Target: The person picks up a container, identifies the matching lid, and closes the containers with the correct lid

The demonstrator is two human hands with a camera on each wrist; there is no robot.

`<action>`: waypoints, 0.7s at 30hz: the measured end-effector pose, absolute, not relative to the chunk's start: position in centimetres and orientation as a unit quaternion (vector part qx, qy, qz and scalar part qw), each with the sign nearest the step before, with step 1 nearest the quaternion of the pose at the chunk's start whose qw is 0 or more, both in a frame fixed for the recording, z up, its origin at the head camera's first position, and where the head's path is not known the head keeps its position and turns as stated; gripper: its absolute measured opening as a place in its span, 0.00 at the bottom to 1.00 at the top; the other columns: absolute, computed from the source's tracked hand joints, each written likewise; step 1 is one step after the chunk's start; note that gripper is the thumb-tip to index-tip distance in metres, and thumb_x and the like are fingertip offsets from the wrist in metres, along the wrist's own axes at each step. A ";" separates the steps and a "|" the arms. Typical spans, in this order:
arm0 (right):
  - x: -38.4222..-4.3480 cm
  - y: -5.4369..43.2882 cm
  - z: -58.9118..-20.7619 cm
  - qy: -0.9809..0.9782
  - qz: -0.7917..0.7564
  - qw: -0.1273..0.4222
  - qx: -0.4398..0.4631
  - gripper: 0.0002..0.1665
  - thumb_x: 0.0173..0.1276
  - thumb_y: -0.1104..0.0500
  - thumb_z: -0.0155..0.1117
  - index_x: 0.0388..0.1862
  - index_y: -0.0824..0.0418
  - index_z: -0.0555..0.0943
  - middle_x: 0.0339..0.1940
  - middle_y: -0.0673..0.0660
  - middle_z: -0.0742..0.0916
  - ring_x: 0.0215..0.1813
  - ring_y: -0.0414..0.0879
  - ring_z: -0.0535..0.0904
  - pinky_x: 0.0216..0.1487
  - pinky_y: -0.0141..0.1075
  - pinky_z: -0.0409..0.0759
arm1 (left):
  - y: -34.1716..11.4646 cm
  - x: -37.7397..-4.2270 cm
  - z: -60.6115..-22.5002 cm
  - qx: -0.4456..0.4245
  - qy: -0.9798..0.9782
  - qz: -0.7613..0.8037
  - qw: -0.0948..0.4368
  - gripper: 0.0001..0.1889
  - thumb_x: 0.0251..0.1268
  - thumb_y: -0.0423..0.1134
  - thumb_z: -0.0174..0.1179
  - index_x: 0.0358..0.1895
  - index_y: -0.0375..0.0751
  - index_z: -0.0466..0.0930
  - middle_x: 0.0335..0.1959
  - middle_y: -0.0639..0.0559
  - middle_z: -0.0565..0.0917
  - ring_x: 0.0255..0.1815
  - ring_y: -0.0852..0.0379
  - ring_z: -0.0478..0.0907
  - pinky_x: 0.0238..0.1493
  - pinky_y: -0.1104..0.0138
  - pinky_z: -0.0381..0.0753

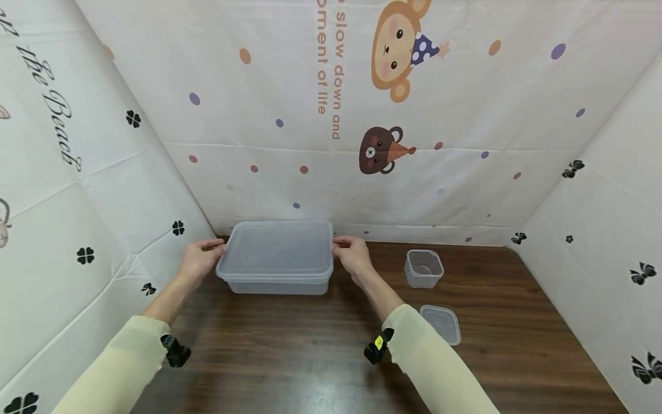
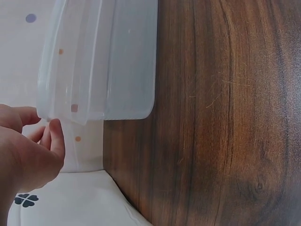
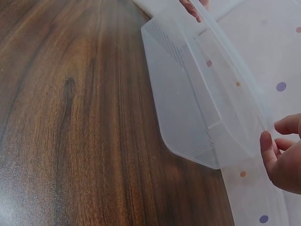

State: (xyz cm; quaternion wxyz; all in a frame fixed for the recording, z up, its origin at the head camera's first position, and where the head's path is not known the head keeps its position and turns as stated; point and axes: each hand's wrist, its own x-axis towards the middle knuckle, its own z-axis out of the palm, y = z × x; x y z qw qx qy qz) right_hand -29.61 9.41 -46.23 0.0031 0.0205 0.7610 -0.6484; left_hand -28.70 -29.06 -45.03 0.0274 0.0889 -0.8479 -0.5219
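A large clear plastic lid (image 1: 281, 247) is over a clear rectangular container (image 1: 279, 288) at the back left of the table. Its left edge is pinched between the thumb and fingers of my left hand (image 1: 200, 259). On the opposite short side, my right hand (image 1: 354, 256) pinches the lid's right edge. Both wrist views show a gap between the lid's rim (image 2: 47, 70) and the container (image 2: 131, 61), with the dotted wall cloth visible through it. The container (image 3: 174, 89) sits on the wooden table.
A small clear square container (image 1: 423, 273) stands open at the right. In front of it lies a small clear lid (image 1: 442, 325), partly covered by my right sleeve (image 1: 434, 356). White printed cloth (image 1: 289, 115) walls off the back and both sides of the brown table (image 1: 289, 345).
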 end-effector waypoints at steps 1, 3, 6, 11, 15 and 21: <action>-29.7 9.4 -46.3 0.762 -0.647 0.001 0.022 0.14 0.75 0.69 0.67 0.57 0.70 0.86 0.44 0.59 0.87 0.46 0.47 0.84 0.51 0.40 0.87 | -29.0 -28.7 -45.1 0.088 -0.850 -0.519 0.029 0.25 0.79 0.39 0.63 0.69 0.26 0.77 0.68 0.29 0.78 0.45 0.70 0.76 0.42 0.81 0.77; -29.7 9.4 -46.5 0.765 -0.644 -0.002 0.022 0.14 0.75 0.68 0.67 0.57 0.70 0.86 0.44 0.59 0.87 0.46 0.47 0.84 0.51 0.39 0.87 | -28.9 -28.8 -45.3 0.089 -0.852 -0.515 0.031 0.24 0.79 0.39 0.63 0.69 0.26 0.77 0.68 0.29 0.78 0.46 0.68 0.75 0.42 0.81 0.77; -29.7 9.4 -46.7 0.769 -0.638 -0.004 0.023 0.14 0.75 0.67 0.68 0.56 0.68 0.87 0.44 0.59 0.88 0.47 0.48 0.84 0.51 0.40 0.86 | -29.0 -28.9 -45.5 0.086 -0.856 -0.508 0.033 0.24 0.79 0.39 0.63 0.69 0.26 0.78 0.66 0.30 0.80 0.46 0.69 0.76 0.41 0.80 0.77; -29.8 9.3 -47.0 0.772 -0.635 -0.008 0.020 0.15 0.74 0.67 0.68 0.57 0.68 0.87 0.46 0.60 0.88 0.48 0.49 0.85 0.58 0.49 0.85 | -28.7 -28.9 -45.6 0.086 -0.857 -0.507 0.034 0.24 0.80 0.38 0.62 0.69 0.25 0.77 0.65 0.30 0.81 0.49 0.64 0.79 0.40 0.80 0.77; -29.8 9.1 -47.4 0.773 -0.634 -0.011 0.019 0.16 0.73 0.68 0.68 0.58 0.69 0.87 0.47 0.60 0.89 0.49 0.50 0.86 0.57 0.48 0.86 | -28.7 -28.9 -45.8 0.090 -0.856 -0.508 0.035 0.23 0.81 0.37 0.60 0.69 0.25 0.76 0.67 0.29 0.79 0.57 0.52 0.78 0.40 0.80 0.76; -29.8 9.2 -47.7 0.778 -0.627 -0.015 0.024 0.16 0.73 0.68 0.68 0.58 0.69 0.87 0.47 0.60 0.89 0.51 0.50 0.86 0.52 0.38 0.87 | -28.4 -29.1 -46.4 0.095 -0.858 -0.504 0.037 0.22 0.81 0.37 0.59 0.69 0.27 0.77 0.66 0.30 0.81 0.58 0.50 0.78 0.40 0.80 0.76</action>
